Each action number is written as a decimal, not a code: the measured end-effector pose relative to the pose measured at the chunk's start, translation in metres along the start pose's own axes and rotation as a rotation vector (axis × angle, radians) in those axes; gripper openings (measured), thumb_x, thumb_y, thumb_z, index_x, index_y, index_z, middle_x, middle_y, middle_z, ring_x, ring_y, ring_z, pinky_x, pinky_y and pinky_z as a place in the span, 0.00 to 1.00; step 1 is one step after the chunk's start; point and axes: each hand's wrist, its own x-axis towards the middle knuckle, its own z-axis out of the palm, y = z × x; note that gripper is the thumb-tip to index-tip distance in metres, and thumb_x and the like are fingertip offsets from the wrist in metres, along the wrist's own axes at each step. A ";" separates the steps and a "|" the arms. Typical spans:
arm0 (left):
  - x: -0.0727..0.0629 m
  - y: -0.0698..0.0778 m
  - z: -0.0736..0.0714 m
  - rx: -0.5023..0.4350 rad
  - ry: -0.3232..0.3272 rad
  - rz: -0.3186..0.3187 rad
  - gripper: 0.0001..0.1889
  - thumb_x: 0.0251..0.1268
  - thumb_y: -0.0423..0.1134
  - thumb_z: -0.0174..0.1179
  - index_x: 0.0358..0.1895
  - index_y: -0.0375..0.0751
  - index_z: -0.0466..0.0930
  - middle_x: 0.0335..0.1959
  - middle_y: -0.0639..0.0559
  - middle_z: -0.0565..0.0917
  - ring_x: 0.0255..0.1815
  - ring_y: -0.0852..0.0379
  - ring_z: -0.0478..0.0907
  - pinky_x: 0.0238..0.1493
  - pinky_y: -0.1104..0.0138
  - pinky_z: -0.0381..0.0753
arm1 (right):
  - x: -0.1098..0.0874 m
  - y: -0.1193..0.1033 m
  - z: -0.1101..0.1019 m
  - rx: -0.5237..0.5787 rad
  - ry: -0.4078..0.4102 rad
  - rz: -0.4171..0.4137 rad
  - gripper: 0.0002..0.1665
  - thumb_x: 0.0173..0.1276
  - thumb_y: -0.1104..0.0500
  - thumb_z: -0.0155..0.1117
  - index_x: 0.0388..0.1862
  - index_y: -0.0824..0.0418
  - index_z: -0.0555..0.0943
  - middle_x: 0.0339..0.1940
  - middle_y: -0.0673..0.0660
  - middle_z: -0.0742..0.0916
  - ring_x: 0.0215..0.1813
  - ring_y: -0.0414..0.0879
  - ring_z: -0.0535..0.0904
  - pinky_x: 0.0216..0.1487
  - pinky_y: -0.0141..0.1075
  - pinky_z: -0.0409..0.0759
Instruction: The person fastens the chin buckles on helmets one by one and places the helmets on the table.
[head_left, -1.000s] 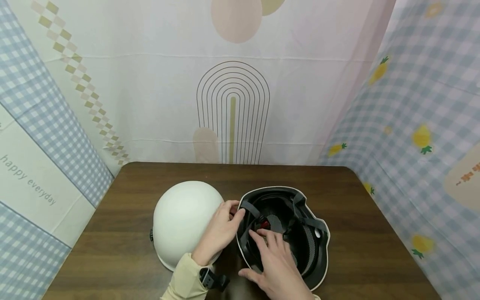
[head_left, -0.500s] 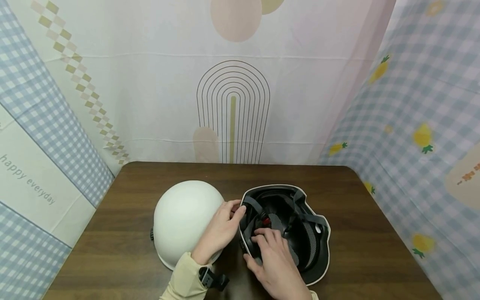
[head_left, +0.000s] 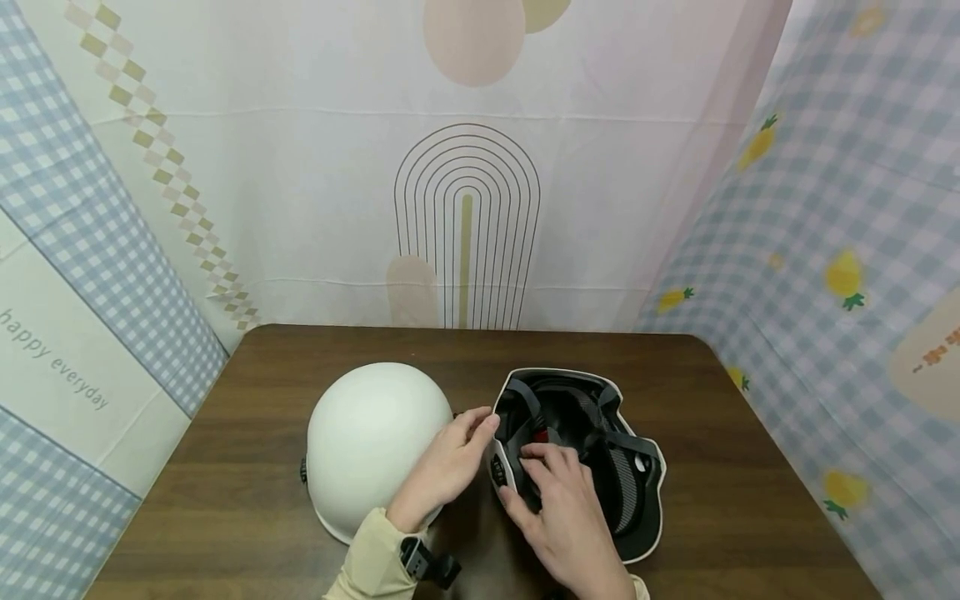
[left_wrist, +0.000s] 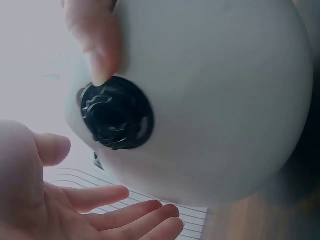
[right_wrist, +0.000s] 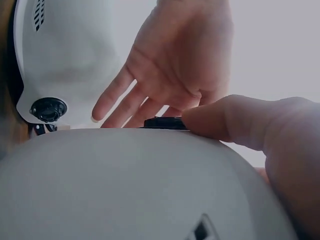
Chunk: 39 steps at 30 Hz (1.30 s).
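A white helmet with a black lining (head_left: 633, 540) is tipped on the right half of the table, its inside and dark straps (head_left: 531, 400) facing up. My right hand (head_left: 562, 512) grips its near-left rim, fingers inside and thumb on the outer shell. In the left wrist view that thumb (left_wrist: 103, 60) touches the edge of a round black ridged knob (left_wrist: 117, 115) on the helmet's side. My left hand (head_left: 446, 462) is by the helmet's left edge. Its fingers (left_wrist: 135, 217) are spread and relaxed, palm toward the knob, holding nothing.
A second white helmet (head_left: 375, 442) sits dome-up on the left half of the brown wooden table (head_left: 247, 500), close beside my left forearm. Behind the table hangs a pale patterned cloth (head_left: 315, 208), with checked cloth (head_left: 810, 333) to the right.
The lined helmet has shifted right and tilted, bringing its side knob into view. My right hand has moved slightly right with it, thumb now on the outside. My left hand stays nearly in place.
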 end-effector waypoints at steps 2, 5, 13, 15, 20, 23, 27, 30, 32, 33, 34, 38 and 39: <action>0.000 0.000 0.001 0.007 -0.005 0.005 0.34 0.74 0.64 0.41 0.69 0.41 0.69 0.63 0.45 0.75 0.63 0.47 0.72 0.62 0.50 0.68 | 0.001 0.001 0.000 0.015 0.013 0.008 0.16 0.60 0.49 0.72 0.41 0.58 0.86 0.50 0.48 0.81 0.54 0.46 0.72 0.47 0.44 0.69; 0.001 -0.002 0.003 0.004 -0.011 0.004 0.34 0.74 0.64 0.42 0.70 0.42 0.68 0.63 0.46 0.75 0.63 0.48 0.72 0.62 0.50 0.69 | 0.002 0.002 -0.001 0.040 0.033 0.021 0.16 0.60 0.49 0.72 0.41 0.59 0.87 0.49 0.48 0.81 0.53 0.46 0.72 0.46 0.44 0.69; 0.002 -0.004 0.004 0.023 -0.028 0.010 0.34 0.74 0.63 0.42 0.74 0.46 0.62 0.68 0.44 0.71 0.66 0.46 0.69 0.63 0.49 0.66 | 0.005 0.008 -0.005 0.138 0.116 0.052 0.15 0.61 0.52 0.73 0.41 0.61 0.86 0.50 0.51 0.82 0.54 0.47 0.73 0.50 0.49 0.70; 0.003 -0.005 0.005 0.034 -0.030 0.008 0.35 0.74 0.63 0.42 0.75 0.47 0.61 0.69 0.44 0.69 0.67 0.46 0.68 0.65 0.49 0.65 | 0.005 0.010 -0.006 0.166 0.144 0.048 0.14 0.61 0.52 0.73 0.40 0.61 0.86 0.50 0.52 0.82 0.53 0.47 0.73 0.52 0.50 0.69; 0.004 -0.004 0.006 0.041 -0.042 -0.009 0.37 0.73 0.66 0.40 0.76 0.45 0.57 0.72 0.43 0.65 0.71 0.46 0.62 0.68 0.49 0.61 | 0.007 0.013 -0.006 0.185 0.240 0.010 0.12 0.58 0.54 0.74 0.37 0.60 0.86 0.49 0.52 0.83 0.52 0.48 0.73 0.49 0.47 0.68; 0.005 -0.004 0.006 0.040 -0.050 -0.011 0.38 0.73 0.66 0.39 0.76 0.44 0.56 0.72 0.44 0.64 0.72 0.46 0.61 0.68 0.48 0.60 | 0.008 0.013 -0.005 0.188 0.287 0.001 0.13 0.56 0.52 0.77 0.35 0.58 0.86 0.47 0.52 0.83 0.51 0.47 0.73 0.47 0.45 0.67; 0.004 -0.005 0.006 0.013 -0.050 -0.012 0.41 0.72 0.67 0.40 0.76 0.42 0.54 0.73 0.41 0.63 0.71 0.44 0.62 0.68 0.48 0.60 | 0.009 0.013 -0.006 0.216 0.305 0.016 0.13 0.57 0.51 0.76 0.35 0.56 0.86 0.47 0.50 0.83 0.52 0.47 0.72 0.49 0.45 0.65; 0.005 -0.006 0.006 -0.021 -0.052 -0.035 0.43 0.69 0.69 0.42 0.77 0.42 0.52 0.74 0.42 0.60 0.72 0.45 0.60 0.68 0.48 0.59 | 0.008 0.013 -0.006 0.247 0.303 0.033 0.11 0.59 0.51 0.75 0.35 0.57 0.85 0.47 0.50 0.83 0.53 0.47 0.71 0.52 0.47 0.63; 0.005 -0.007 0.006 -0.042 -0.057 -0.050 0.44 0.68 0.70 0.43 0.77 0.43 0.51 0.75 0.43 0.58 0.73 0.45 0.58 0.69 0.48 0.58 | 0.008 0.013 -0.007 0.272 0.310 0.045 0.11 0.60 0.52 0.74 0.34 0.58 0.85 0.48 0.50 0.83 0.53 0.47 0.71 0.53 0.47 0.63; 0.006 -0.008 0.006 -0.048 -0.060 -0.057 0.45 0.67 0.70 0.44 0.78 0.44 0.50 0.76 0.44 0.57 0.74 0.45 0.56 0.69 0.47 0.57 | 0.008 0.013 -0.007 0.284 0.317 0.051 0.11 0.60 0.53 0.74 0.34 0.58 0.85 0.48 0.50 0.83 0.53 0.47 0.71 0.53 0.47 0.63; 0.006 -0.008 0.005 -0.053 -0.064 -0.063 0.45 0.67 0.71 0.44 0.78 0.44 0.49 0.76 0.44 0.56 0.75 0.46 0.55 0.70 0.48 0.56 | 0.008 0.014 -0.007 0.294 0.324 0.057 0.10 0.60 0.53 0.74 0.34 0.58 0.85 0.48 0.50 0.83 0.52 0.47 0.71 0.53 0.46 0.63; 0.008 -0.009 0.005 -0.067 -0.069 -0.064 0.47 0.66 0.70 0.46 0.78 0.42 0.48 0.76 0.43 0.55 0.75 0.44 0.53 0.70 0.47 0.55 | 0.008 0.014 -0.006 0.329 0.351 0.077 0.09 0.59 0.55 0.75 0.34 0.59 0.85 0.48 0.49 0.82 0.51 0.44 0.70 0.51 0.43 0.64; 0.009 -0.009 0.004 -0.075 -0.070 -0.061 0.47 0.66 0.70 0.47 0.78 0.42 0.47 0.76 0.42 0.54 0.75 0.43 0.53 0.70 0.46 0.55 | 0.008 0.014 -0.006 0.335 0.355 0.081 0.09 0.59 0.56 0.75 0.34 0.58 0.85 0.48 0.48 0.82 0.51 0.44 0.70 0.51 0.43 0.64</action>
